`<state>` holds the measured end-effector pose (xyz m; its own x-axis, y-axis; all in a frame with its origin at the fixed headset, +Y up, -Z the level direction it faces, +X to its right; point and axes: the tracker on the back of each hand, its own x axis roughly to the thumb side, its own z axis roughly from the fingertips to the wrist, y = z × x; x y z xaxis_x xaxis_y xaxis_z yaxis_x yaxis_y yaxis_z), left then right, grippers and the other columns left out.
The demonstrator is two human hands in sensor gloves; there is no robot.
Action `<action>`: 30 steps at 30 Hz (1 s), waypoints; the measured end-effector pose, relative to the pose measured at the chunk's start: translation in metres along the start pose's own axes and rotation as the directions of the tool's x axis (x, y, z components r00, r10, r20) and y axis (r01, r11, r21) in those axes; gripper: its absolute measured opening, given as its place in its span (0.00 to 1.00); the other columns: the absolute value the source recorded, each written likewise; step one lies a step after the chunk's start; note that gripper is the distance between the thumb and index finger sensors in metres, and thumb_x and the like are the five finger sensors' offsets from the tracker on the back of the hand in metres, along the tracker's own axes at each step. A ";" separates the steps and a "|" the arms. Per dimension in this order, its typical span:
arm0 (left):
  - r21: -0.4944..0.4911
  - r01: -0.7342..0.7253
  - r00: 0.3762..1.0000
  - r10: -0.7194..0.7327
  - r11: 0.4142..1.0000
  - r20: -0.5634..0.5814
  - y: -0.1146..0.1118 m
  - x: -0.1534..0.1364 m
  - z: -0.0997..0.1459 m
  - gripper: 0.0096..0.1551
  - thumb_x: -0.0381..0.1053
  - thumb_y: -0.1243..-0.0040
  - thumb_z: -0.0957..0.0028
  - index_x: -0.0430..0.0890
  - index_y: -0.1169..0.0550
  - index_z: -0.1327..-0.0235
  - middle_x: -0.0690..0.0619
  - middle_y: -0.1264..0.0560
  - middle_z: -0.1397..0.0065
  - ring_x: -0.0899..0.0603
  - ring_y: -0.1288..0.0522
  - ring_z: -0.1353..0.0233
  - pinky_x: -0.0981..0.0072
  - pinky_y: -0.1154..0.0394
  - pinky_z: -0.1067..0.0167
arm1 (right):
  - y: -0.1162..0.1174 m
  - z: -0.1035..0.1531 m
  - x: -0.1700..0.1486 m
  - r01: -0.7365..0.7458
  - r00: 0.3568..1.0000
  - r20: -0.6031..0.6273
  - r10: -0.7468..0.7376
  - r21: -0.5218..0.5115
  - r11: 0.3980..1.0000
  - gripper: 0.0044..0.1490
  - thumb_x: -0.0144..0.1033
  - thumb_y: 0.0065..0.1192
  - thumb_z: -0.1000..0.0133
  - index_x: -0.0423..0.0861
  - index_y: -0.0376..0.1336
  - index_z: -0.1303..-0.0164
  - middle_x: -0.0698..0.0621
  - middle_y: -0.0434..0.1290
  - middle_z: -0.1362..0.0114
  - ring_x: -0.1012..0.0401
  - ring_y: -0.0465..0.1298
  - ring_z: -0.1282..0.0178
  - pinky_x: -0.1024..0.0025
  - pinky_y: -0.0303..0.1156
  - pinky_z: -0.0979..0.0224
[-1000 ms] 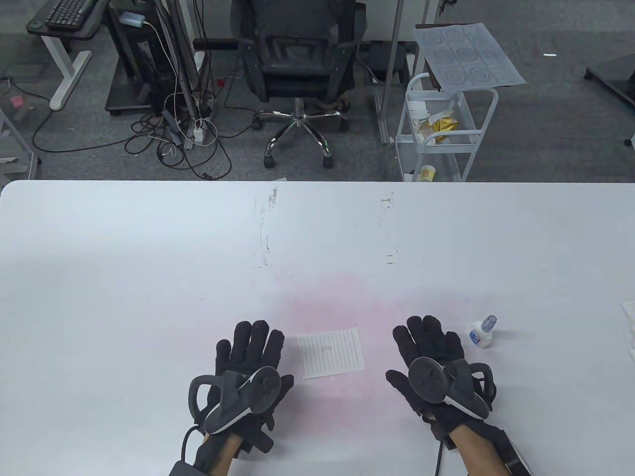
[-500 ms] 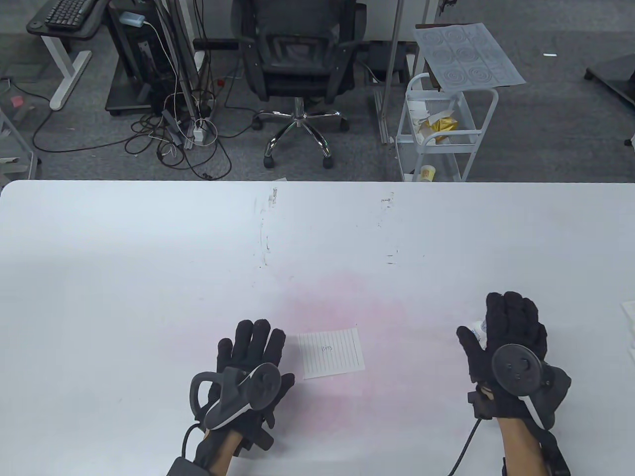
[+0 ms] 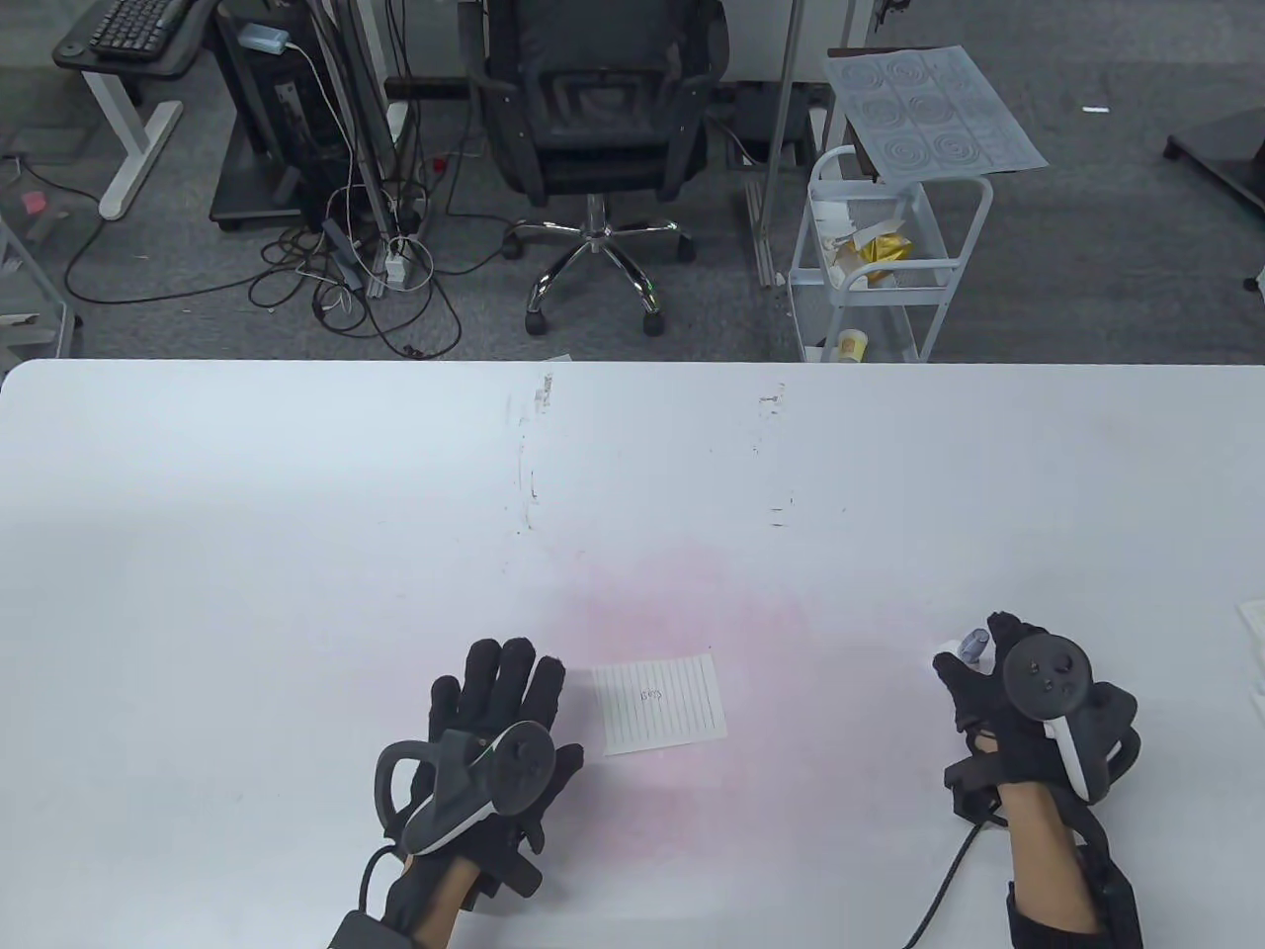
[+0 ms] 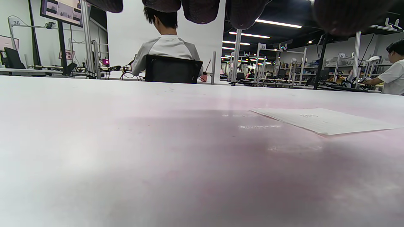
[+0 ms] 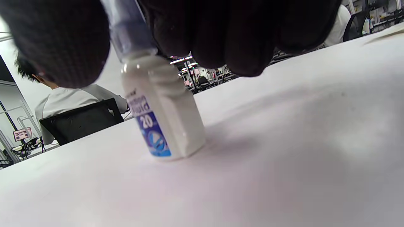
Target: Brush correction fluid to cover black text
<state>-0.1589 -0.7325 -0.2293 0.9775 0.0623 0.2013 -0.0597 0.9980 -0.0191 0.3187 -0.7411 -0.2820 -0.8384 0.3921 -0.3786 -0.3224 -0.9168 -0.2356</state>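
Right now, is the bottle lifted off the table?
No: in the right wrist view the bottle stands with its base on the table, while the right hand grips its cap.

Bare table (image 3: 296, 554) is lying open all round; only the lined paper (image 3: 660, 704) (flat, between the hands) is interrupting it.

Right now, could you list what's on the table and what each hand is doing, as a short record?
paper: lined note flat on the white table, small dark writing near its middle
bottle: correction fluid bottle standing on the table, cap on
right hand: fingers curled at the bottle's cap
left hand: flat on the table beside the paper, holding nothing
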 end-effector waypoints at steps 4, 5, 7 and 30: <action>-0.003 0.000 1.000 0.000 1.000 0.001 0.000 0.000 0.000 0.48 0.74 0.49 0.58 0.61 0.44 0.23 0.52 0.50 0.14 0.39 0.51 0.14 0.36 0.45 0.23 | 0.004 -0.001 0.001 -0.019 1.000 -0.009 0.019 -0.013 1.000 0.38 0.56 0.74 0.60 0.50 0.68 0.44 0.49 0.73 0.38 0.48 0.80 0.45 0.48 0.73 0.39; -0.003 -0.001 1.000 0.001 1.000 0.001 0.000 0.000 0.000 0.48 0.74 0.49 0.58 0.61 0.44 0.23 0.52 0.50 0.14 0.39 0.51 0.14 0.36 0.45 0.23 | 0.004 -0.001 0.002 -0.016 1.000 -0.002 0.016 -0.023 1.000 0.37 0.56 0.74 0.60 0.49 0.68 0.45 0.48 0.73 0.39 0.48 0.81 0.46 0.48 0.73 0.40; -0.003 -0.003 1.000 0.003 1.000 0.001 0.000 -0.001 0.000 0.48 0.74 0.49 0.58 0.61 0.43 0.23 0.52 0.50 0.14 0.39 0.51 0.14 0.36 0.45 0.23 | 0.002 0.000 0.004 -0.030 1.000 0.007 0.030 -0.047 0.998 0.36 0.56 0.74 0.60 0.49 0.69 0.46 0.48 0.74 0.41 0.49 0.82 0.48 0.48 0.74 0.41; 0.003 -0.015 1.000 0.015 1.000 0.000 0.000 0.001 -0.001 0.48 0.74 0.49 0.58 0.61 0.43 0.23 0.52 0.50 0.14 0.39 0.51 0.14 0.36 0.45 0.23 | -0.065 0.073 0.140 0.081 0.895 0.442 -0.057 -0.034 0.996 0.35 0.56 0.75 0.60 0.49 0.71 0.47 0.48 0.76 0.43 0.50 0.83 0.52 0.48 0.75 0.43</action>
<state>-0.1581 -0.7320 -0.2307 0.9765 0.0774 0.2013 -0.0751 0.9970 -0.0188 0.1897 -0.6321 -0.2542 -0.9262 0.3704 0.0702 -0.3740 -0.8791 -0.2956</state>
